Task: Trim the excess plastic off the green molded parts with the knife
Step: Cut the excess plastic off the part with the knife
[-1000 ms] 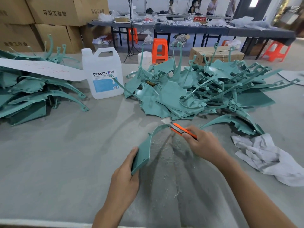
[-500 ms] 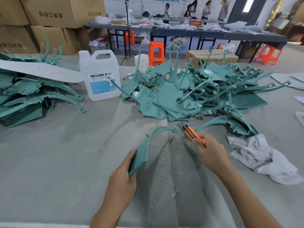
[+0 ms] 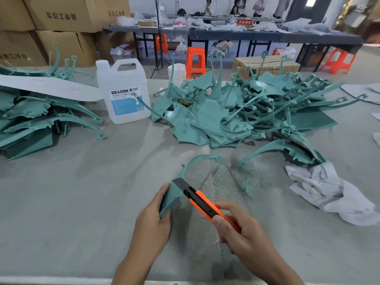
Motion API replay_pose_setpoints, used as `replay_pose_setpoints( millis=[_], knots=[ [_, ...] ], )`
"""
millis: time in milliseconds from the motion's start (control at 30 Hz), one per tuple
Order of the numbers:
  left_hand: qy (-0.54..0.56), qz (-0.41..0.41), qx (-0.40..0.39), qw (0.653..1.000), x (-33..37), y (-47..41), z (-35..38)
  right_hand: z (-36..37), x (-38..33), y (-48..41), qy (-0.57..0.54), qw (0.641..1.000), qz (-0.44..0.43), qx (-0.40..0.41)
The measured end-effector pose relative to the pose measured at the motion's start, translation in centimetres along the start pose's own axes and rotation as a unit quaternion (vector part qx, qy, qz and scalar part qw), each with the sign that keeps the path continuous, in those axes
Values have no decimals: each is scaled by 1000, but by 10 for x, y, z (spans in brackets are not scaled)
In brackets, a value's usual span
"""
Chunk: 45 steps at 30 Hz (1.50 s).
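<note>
My left hand (image 3: 153, 225) grips the wide near end of a curved green molded part (image 3: 174, 194), which stands on edge on the grey table (image 3: 72, 202) and arcs away to a hooked tip. My right hand (image 3: 242, 233) holds an orange and black utility knife (image 3: 202, 200). Its extended blade lies against the part's near upper edge, just beyond my left fingers. Green plastic shavings (image 3: 240, 177) are scattered on the table behind the part.
A big heap of green molded parts (image 3: 246, 114) fills the far middle and right, and another pile (image 3: 37, 120) sits at the left. A white DEXCON jug (image 3: 123, 93) stands between them. A crumpled white cloth (image 3: 333, 192) lies at the right. Cardboard boxes (image 3: 61, 21) stand behind.
My right hand has drawn the knife back from the part's far hooked tip to its near wide end. My left hand keeps its hold on the part.
</note>
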<state>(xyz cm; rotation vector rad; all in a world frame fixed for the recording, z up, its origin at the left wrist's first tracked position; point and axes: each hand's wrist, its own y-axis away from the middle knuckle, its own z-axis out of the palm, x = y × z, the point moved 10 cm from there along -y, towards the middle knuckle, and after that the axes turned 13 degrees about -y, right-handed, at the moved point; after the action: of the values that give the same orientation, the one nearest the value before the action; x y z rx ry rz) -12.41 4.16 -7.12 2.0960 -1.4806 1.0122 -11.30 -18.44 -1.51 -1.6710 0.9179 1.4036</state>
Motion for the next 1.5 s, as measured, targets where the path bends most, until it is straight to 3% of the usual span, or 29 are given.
replay_pose_setpoints(
  millis=[433,800,1067,1367,1433,1500],
  knots=[
    [20,-7,3,1000,-1,0,0,-25,5,-54,224,970,-30,86],
    [17,-24,0,1000,4,2,6,-65,26,-76,368,911,65,176],
    [48,-24,10,998,5,2,-1,-115,39,-69,406,876,137,223],
    [34,-30,9,999,7,0,-15,-114,41,-47,307,916,89,244],
    [38,-52,21,998,4,2,-27,-111,34,-40,290,922,64,248],
    [107,-107,28,988,-5,7,-35,-106,30,-34,265,932,48,241]
  ],
)
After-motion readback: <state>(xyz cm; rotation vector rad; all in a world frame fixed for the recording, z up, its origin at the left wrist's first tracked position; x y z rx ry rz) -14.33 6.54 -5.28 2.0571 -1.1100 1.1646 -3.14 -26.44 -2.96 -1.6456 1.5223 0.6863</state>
